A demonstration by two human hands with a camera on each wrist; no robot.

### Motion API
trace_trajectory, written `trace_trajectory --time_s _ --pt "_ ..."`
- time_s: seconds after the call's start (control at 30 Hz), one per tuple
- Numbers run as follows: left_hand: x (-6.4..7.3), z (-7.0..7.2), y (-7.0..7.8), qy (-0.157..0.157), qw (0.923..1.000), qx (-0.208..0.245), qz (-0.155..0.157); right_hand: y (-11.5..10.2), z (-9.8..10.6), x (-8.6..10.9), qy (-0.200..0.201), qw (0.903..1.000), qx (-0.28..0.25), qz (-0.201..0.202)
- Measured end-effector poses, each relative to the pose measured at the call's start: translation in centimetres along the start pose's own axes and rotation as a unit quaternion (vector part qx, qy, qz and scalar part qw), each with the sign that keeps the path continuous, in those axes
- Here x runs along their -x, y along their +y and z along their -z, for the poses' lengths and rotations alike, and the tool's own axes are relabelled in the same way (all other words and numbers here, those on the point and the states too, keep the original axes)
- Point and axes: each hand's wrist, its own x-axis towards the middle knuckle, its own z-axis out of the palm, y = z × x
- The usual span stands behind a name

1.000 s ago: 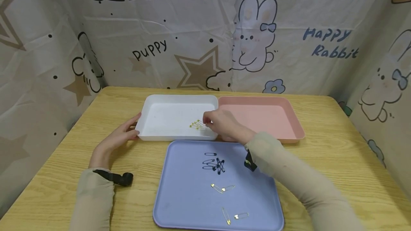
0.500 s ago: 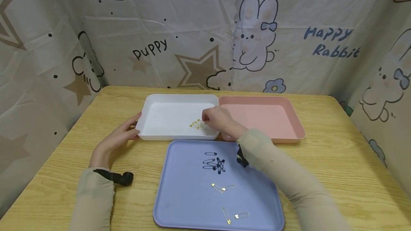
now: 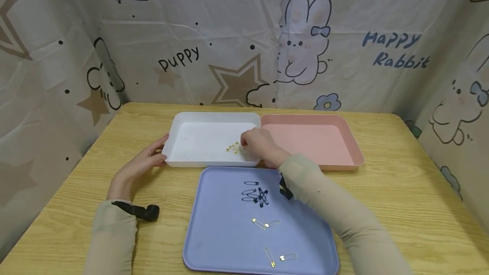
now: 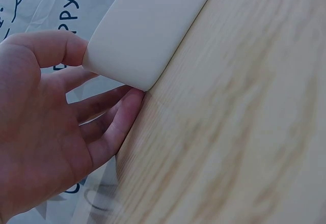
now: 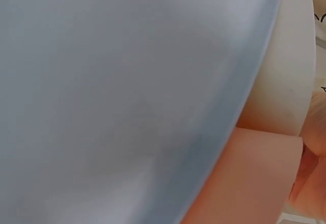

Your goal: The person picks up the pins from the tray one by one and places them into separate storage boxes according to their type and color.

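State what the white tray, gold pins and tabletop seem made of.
White tray: probably matte plastic, evenly coloured with rounded corners. Gold pins: likely shiny metal, thin with bright glints. Tabletop: smooth wood or laminate, showing grain.

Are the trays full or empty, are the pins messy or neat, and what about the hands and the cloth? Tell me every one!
White tray: mostly bare
Gold pins inside it: bunched, fanned out
Pink tray: nothing seen inside
Blue tray: flat, partly covered
Black pins: jumbled, some overlapping
Gold pins on the blue tray: four, spread out
Left hand: touching the white tray's left end
Right hand: curled, grip hidden
Cloth: hanging, creased
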Motion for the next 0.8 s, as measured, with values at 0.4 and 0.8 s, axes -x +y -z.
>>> trace_trajectory --time_s 0.4,0.8 --pt "0.2 0.1 0.3 0.002 0.9998 -0.019 0.000 0.1 1.3 1.2 0.009 0.9998 -0.001 0.018" --pt "0.2 0.1 0.1 0.002 0.9998 -0.019 0.004 0.6 2.0 5.4 0.036 0.9966 -0.033 0.067"
